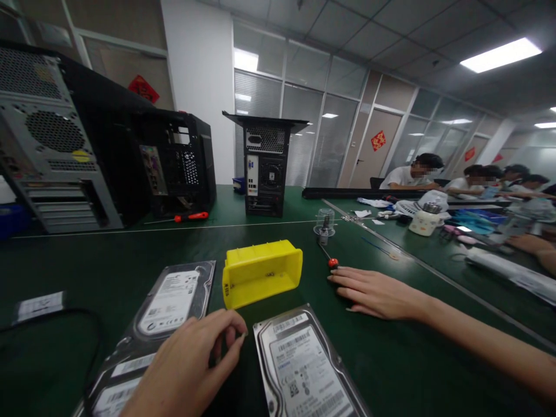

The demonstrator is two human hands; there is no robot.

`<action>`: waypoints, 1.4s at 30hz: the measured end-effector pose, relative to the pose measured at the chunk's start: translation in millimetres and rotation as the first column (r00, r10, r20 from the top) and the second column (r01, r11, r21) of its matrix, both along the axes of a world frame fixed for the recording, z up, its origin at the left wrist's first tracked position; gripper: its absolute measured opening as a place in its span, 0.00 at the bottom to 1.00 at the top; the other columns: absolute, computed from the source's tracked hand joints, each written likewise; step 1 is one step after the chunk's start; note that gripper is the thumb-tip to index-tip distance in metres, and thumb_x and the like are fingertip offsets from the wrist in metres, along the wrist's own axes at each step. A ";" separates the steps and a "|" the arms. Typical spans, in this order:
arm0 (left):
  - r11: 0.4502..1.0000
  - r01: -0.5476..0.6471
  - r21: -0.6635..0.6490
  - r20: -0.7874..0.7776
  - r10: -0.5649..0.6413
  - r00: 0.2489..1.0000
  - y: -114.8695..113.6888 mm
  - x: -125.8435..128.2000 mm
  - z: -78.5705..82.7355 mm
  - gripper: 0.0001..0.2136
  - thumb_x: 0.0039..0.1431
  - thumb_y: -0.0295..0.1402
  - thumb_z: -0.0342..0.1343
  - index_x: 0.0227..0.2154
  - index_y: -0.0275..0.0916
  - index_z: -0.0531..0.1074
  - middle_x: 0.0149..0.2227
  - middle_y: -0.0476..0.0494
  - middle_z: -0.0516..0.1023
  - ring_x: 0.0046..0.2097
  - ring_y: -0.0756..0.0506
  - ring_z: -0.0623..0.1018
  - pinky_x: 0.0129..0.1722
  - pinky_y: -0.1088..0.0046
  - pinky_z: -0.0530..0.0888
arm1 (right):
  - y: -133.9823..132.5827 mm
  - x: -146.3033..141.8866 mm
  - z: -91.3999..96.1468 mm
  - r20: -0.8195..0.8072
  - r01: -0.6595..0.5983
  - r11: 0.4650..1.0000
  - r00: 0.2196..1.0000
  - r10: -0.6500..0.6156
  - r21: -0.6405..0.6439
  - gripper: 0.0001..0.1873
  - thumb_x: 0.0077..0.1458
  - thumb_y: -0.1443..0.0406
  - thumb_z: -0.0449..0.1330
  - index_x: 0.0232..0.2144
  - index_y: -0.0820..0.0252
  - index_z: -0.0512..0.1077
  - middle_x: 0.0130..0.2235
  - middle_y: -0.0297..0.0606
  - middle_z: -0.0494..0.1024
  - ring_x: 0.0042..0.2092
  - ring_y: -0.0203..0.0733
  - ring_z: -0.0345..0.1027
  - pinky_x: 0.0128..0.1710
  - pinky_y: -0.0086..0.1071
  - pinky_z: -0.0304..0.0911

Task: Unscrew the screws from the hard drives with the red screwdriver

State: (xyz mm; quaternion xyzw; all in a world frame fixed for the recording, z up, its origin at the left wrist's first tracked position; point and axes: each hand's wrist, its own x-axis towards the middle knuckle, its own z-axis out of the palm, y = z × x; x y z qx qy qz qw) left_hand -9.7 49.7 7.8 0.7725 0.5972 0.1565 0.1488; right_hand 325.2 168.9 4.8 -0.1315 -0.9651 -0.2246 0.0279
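Note:
My left hand (195, 359) hovers over the hard drives at lower left, thumb and fingertips pinched together; whatever they hold, if anything, is too small to make out. To its right lies a Samsung hard drive (304, 365), label up. Another hard drive (174, 295) lies beyond the hand, with a further drive (119, 388) partly hidden by it. My right hand (373, 292) rests flat, fingers stretched out, beside the red handle of a screwdriver (333, 263); I cannot tell whether they touch. Between the hands, a yellow plastic bin (263, 255) faces me with small dark specks inside.
Computer cases (264, 168) stand along the back, the largest (56, 139) at left. A red screwdriver (191, 216) lies before them. Right of the bin is a clear plastic cup-like object (325, 223). A white jar (423, 221) stands at right. A black cable (93, 330) runs at left; people sit beyond.

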 end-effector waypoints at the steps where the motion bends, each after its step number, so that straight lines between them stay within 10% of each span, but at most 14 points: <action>1: 1.000 0.002 0.007 0.000 -0.002 1.000 -0.2 0.2 0.0 0.09 0.57 0.32 0.42 0.34 0.42 0.68 0.30 0.49 0.72 0.32 0.44 0.71 0.31 0.68 0.65 | 1.7 -0.3 2.5 0.007 -0.030 1.000 1.000 0.030 0.004 0.20 0.56 0.60 0.52 0.48 0.65 0.62 0.52 0.44 0.61 0.54 0.42 0.57 0.51 0.43 0.59; 9: 0.999 0.000 0.038 0.009 -0.001 1.000 -1.5 1.8 -0.3 0.08 0.56 0.30 0.45 0.33 0.42 0.69 0.29 0.50 0.72 0.31 0.45 0.71 0.31 0.69 0.64 | -1.0 -41.9 46.7 -0.237 0.085 0.989 0.970 -0.054 0.124 0.14 0.57 0.63 0.50 0.43 0.66 0.64 0.43 0.40 0.67 0.44 0.35 0.63 0.43 0.35 0.64; 19: 0.992 0.047 0.115 0.014 -0.049 0.999 -4.9 4.7 1.7 0.07 0.54 0.28 0.46 0.32 0.41 0.69 0.26 0.52 0.71 0.29 0.48 0.71 0.33 0.68 0.62 | -7.3 -151.5 15.2 0.004 0.377 0.919 0.925 -0.379 -0.112 0.17 0.57 0.61 0.51 0.44 0.68 0.63 0.42 0.40 0.68 0.41 0.33 0.65 0.41 0.32 0.66; 31: 0.990 0.027 0.137 -0.028 -0.024 0.999 -5.5 3.2 -0.4 0.06 0.56 0.29 0.47 0.34 0.41 0.68 0.28 0.51 0.70 0.32 0.45 0.70 0.34 0.66 0.62 | -0.2 -157.4 7.6 0.018 0.481 0.843 0.871 -0.492 -0.239 0.18 0.57 0.60 0.51 0.46 0.66 0.62 0.45 0.42 0.67 0.45 0.35 0.64 0.44 0.35 0.65; 42: 0.939 -0.106 0.328 -0.207 0.181 0.961 -3.6 -3.0 -10.1 0.19 0.54 0.33 0.49 0.50 0.35 0.63 0.51 0.33 0.60 0.51 0.33 0.61 0.45 0.52 0.59 | 4.1 -147.6 2.6 -0.022 0.487 0.819 0.856 -0.517 -0.302 0.18 0.57 0.60 0.51 0.46 0.67 0.63 0.44 0.41 0.67 0.44 0.35 0.64 0.43 0.35 0.65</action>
